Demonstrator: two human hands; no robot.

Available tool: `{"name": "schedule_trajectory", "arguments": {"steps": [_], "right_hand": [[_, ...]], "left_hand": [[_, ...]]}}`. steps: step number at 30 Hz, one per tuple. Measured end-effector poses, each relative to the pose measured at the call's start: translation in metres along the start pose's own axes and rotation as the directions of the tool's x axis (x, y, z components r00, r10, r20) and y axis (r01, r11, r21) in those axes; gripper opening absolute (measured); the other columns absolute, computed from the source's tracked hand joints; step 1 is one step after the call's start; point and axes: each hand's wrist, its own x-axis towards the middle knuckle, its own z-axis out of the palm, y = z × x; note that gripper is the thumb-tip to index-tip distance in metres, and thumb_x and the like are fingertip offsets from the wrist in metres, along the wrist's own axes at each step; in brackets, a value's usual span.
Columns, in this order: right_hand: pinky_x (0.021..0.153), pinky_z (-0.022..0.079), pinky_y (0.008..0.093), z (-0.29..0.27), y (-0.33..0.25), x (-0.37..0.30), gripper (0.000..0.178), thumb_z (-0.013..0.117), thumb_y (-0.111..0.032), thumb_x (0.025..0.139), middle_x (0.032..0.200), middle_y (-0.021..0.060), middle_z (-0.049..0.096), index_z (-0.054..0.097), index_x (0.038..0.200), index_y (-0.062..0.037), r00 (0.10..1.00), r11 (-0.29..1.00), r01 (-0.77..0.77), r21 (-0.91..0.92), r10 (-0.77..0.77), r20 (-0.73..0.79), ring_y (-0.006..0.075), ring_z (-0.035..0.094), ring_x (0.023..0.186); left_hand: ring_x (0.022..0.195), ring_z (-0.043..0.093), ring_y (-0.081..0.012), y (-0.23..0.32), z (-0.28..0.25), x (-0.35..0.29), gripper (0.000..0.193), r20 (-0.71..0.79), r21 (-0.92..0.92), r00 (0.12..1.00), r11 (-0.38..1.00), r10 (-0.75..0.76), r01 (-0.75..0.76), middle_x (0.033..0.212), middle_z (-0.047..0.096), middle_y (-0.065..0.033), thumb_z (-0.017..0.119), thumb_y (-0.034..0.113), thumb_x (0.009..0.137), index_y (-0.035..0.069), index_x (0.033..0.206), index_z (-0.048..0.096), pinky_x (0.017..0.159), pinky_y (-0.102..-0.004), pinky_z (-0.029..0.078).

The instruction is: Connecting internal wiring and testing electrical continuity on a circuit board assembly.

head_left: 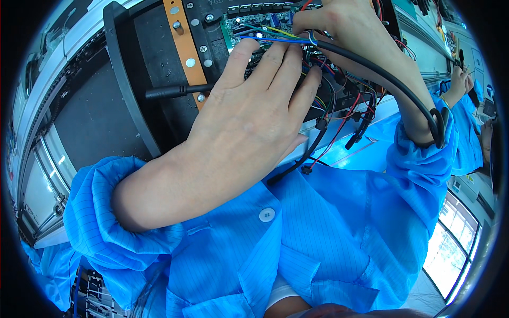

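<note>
Left hand (pixel 249 114), fingers spread over the board (pixel 254 22), and right hand (pixel 347 24), bent at its right, lie close together; their grips cannot be told. Cable (pixel 372 64), arching rightward off the board, is probably springy, its wires (pixel 281 34) delicate: best held where jacketed

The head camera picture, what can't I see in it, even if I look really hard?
- Head view: part of the green circuit board, hidden under the left hand.
- Head view: part of the right hand, cut off by the top edge.
- Head view: what the other person's hand is doing, too small to tell.
</note>
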Motion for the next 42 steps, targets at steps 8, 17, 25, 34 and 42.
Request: {"name": "schedule_trajectory", "arguments": {"steps": [8,17,25,34,42], "right_hand": [[0.104,0.005,0.0616,0.003,-0.003,0.001,0.004,0.061,-0.011,0.063,0.106,0.0091,0.049,0.061,0.063,-0.0077,0.999,0.999,0.036,-0.035,-0.037,-0.029,0.0314,0.029,0.126],[0.105,0.008,0.0584,0.000,0.008,-0.003,0.012,0.064,-0.012,0.066,0.111,0.0110,0.047,0.066,0.077,-0.0082,0.999,0.999,0.036,-0.012,-0.037,-0.040,0.0305,0.028,0.126],[0.076,0.041,0.0339,0.010,0.033,-0.103,0.023,0.059,0.000,0.069,0.105,0.0099,0.054,0.063,0.091,-0.0022,0.665,0.908,0.367,-0.199,-0.406,-0.627,0.0244,0.049,0.094],[0.091,0.035,0.0425,0.085,0.026,-0.135,0.021,0.068,-0.018,0.068,0.115,0.0161,0.049,0.061,0.083,-0.0045,0.720,0.960,0.251,0.124,-0.100,-0.687,0.0344,0.041,0.112],[0.102,0.018,0.0499,0.139,-0.001,-0.127,0.012,0.065,-0.018,0.069,0.135,0.0186,0.035,0.059,0.075,-0.0094,0.677,0.992,0.085,0.095,0.012,-0.736,0.0405,0.014,0.132]], "left_hand": [[0.099,0.045,-0.0255,-0.002,-0.002,0.000,0.051,-0.033,-0.025,0.999,1.000,0.018,-0.019,0.106,0.050,-0.0165,0.068,0.028,0.070,-0.001,0.110,0.053,0.090,-0.0398,0.028],[0.096,0.044,-0.0254,-0.008,0.001,0.003,0.052,-0.045,0.002,0.996,0.997,0.074,-0.074,0.106,0.047,-0.0165,0.068,0.026,0.070,-0.002,0.110,0.052,0.089,-0.0413,0.029],[0.110,0.041,-0.0293,-0.002,-0.006,0.008,0.050,0.063,0.022,0.997,0.999,0.048,-0.049,0.119,0.042,-0.0174,0.066,0.022,0.074,0.003,0.116,0.047,0.094,-0.0441,0.027],[0.118,0.038,-0.0311,-0.010,-0.002,0.012,0.045,0.140,0.069,0.990,0.998,0.001,-0.010,0.128,0.037,-0.0189,0.062,0.019,0.078,0.005,0.117,0.046,0.097,-0.0455,0.026],[0.117,0.040,-0.0314,-0.006,0.000,0.020,0.040,0.149,0.116,0.989,0.993,-0.012,-0.006,0.127,0.040,-0.0186,0.061,0.018,0.079,0.004,0.115,0.048,0.098,-0.0428,0.027]]}}
